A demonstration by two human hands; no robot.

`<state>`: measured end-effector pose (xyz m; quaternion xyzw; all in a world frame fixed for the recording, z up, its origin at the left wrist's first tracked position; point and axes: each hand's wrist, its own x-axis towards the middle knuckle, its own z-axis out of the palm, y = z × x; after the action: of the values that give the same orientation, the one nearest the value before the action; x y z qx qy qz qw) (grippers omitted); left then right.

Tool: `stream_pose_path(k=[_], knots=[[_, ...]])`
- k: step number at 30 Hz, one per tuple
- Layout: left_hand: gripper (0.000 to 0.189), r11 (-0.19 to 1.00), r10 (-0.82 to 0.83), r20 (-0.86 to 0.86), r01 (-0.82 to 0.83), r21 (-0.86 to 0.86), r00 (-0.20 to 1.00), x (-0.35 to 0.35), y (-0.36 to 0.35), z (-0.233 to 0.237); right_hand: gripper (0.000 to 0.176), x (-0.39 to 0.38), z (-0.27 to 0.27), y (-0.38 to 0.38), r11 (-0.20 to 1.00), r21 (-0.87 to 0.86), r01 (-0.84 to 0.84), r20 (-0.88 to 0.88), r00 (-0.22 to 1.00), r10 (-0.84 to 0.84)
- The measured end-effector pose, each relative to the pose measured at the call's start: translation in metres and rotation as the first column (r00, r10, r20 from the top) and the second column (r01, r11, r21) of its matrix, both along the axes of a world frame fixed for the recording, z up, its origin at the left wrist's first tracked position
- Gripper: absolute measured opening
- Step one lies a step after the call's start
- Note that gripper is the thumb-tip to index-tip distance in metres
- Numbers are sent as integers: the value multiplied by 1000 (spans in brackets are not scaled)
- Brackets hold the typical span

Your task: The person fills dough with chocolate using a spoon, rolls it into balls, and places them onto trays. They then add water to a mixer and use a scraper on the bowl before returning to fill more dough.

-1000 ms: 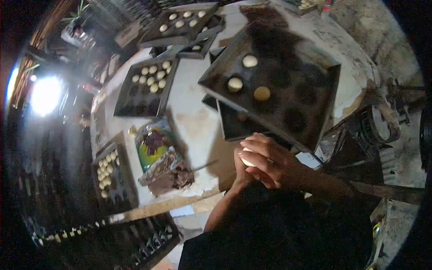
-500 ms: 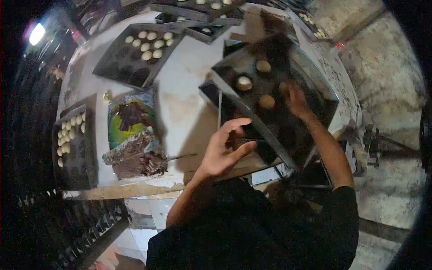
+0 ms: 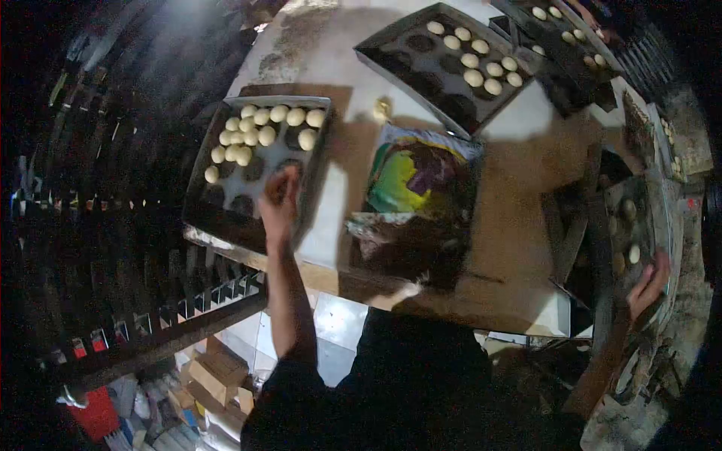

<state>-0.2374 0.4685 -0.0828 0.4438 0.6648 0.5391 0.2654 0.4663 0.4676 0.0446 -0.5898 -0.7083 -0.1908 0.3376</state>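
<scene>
My left hand (image 3: 279, 207) reaches over the left tray (image 3: 197, 214), its fingers curved with a gap between thumb and fingertips and nothing seen in it. Pale, round dough balls (image 3: 267, 136) fill mostly the far half of that tray, just beyond my fingertips. My right hand (image 3: 648, 289) is at the near right side of another dark tray (image 3: 630, 197), fingers extended and slightly apart. A few balls (image 3: 634, 253) lie in this tray, most of them in shadow.
Between the trays lies a crumpled, colourful plastic bag (image 3: 421, 180), with a small yellowish lump (image 3: 383, 107) behind it. A third tray of dough balls (image 3: 412, 89) stands at the back, more trays (image 3: 556, 45) beyond. Cardboard boxes (image 3: 218, 376) sit on the floor at lower left.
The view has turned left. My left hand has moved from beside the right tray to over the left one. My right hand has shifted from inside the right tray to its near side.
</scene>
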Motion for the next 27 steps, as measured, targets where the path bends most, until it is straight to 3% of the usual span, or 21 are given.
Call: stream_pose_path(k=[1,2,4,5,6,7,9,11,13,14,15,16,17,18,19,20,21,23,24,25,27], knots=[[28,993,-40,48,45,-106,998,-39,25,-12,43,-28,-6,1,999,-36,-37,-26,999,36],[34,953,-128,-268,44,-299,955,-66,58,-31,40,-53,-18,-4,995,-74,-67,-57,996,63],[40,903,-266,-596,-19,-428,758,-98,108,-90,35,-121,-17,-17,981,-160,-113,-66,992,103],[40,926,-250,-655,-21,-376,713,-103,131,-126,33,-155,-9,-17,970,-202,-136,-38,991,131],[40,949,-221,-707,-20,-316,672,-103,150,-145,31,-168,-14,-22,955,-256,-151,-123,985,122],[37,991,-111,-759,18,-129,642,-93,155,-136,29,-180,-19,-21,937,-302,-178,-201,972,120],[27,991,134,-609,-98,92,782,-59,133,-93,28,-204,-11,-14,912,-335,-236,-132,970,203],[18,952,246,-284,-175,252,927,-4,100,-28,27,-225,-9,-9,858,-392,-333,-307,926,219],[9,923,104,-59,-74,379,993,54,69,5,27,-247,-12,-2,796,-412,-443,-437,863,254],[17,940,-63,55,41,339,997,94,47,25,39,-251,-43,6,665,-402,-629,-775,620,119],[27,944,-204,178,145,296,963,133,24,44,52,-255,-75,13,535,-294,-792,-953,285,-102],[37,954,-273,26,267,135,962,160,4,51,37,-264,-85,10,444,-327,-834,-944,305,-124],[44,872,-414,-18,402,278,910,185,-15,79,29,-278,-81,6,407,-312,-859,-949,301,-94],[59,774,-625,98,599,208,774,201,-28,85,22,-291,-76,1,367,-297,-881,-953,294,-65],[74,737,-671,87,649,188,736,210,-40,100,23,-305,-48,-8,380,-237,-894,-966,259,7],[76,806,-534,-97,540,242,840,216,-51,110,26,-314,-23,-16,388,-174,-905,-972,220,78],[79,847,-360,-265,432,309,895,219,-63,116,32,-315,-6,-22,425,-161,-891,-908,303,291],[73,829,-486,-126,502,248,865,219,-81,113,43,-313,14,-36,501,-99,-860,-642,440,628],[60,823,-526,46,494,281,849,227,-90,117,50,-312,14,-42,394,-83,-915,-596,363,716],[50,921,-352,212,297,253,912,242,-97,114,53,-308,19,-48,338,-79,-938,-586,319,745],[40,982,-76,106,56,178,991,262,-116,134,40,-299,32,-52,363,-59,-930,-545,335,768]])
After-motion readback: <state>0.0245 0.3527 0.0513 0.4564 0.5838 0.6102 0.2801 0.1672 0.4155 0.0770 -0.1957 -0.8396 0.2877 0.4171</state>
